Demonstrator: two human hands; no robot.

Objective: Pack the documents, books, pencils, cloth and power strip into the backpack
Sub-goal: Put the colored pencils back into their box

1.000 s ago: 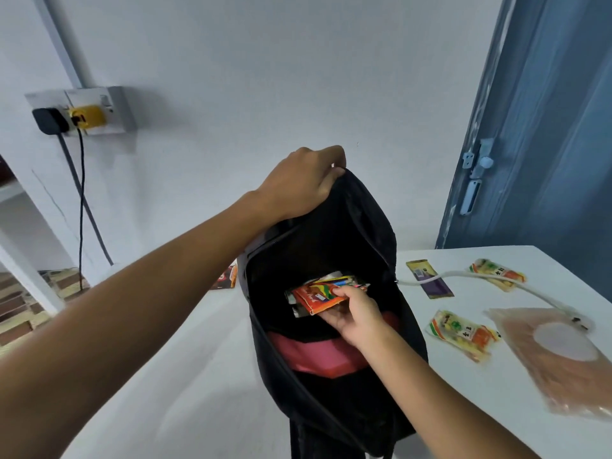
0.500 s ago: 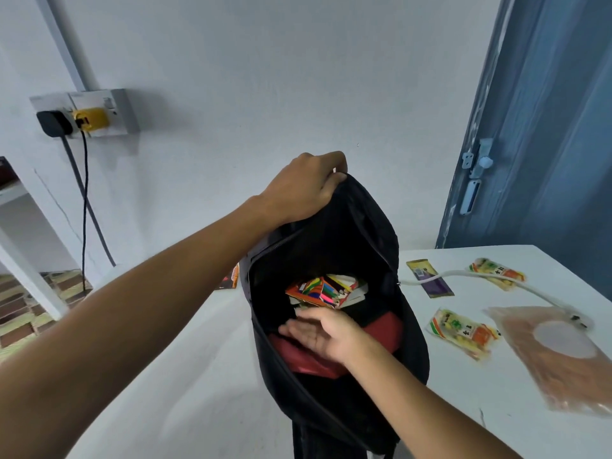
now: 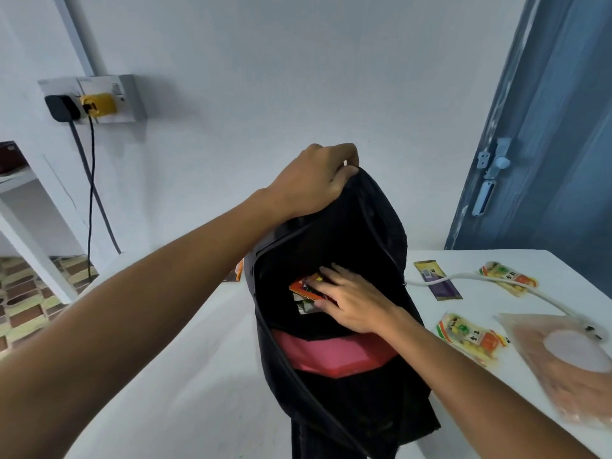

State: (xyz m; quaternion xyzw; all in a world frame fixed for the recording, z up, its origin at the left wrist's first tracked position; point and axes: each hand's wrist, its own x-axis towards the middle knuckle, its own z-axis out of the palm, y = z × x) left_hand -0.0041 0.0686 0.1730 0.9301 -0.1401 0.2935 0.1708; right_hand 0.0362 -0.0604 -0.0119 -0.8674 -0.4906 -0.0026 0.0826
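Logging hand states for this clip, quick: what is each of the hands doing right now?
Left hand: closed, gripping the top of the black backpack.
Right hand: open, fingers spread flat on the colourful packs inside the backpack, gripping nothing.

The right hand (image 3: 351, 303) covers most of the colourful packet (image 3: 303, 288) inside the backpack (image 3: 331, 246) (its print unreadable). The pinkish bag (image 3: 569, 369) at the table's right is blurred and cut by the frame edge, contents unclear

three snack packets (image 3: 470, 337) lie near the table's (image 3: 198, 376) right edge, a wall socket (image 3: 99, 99) behind.
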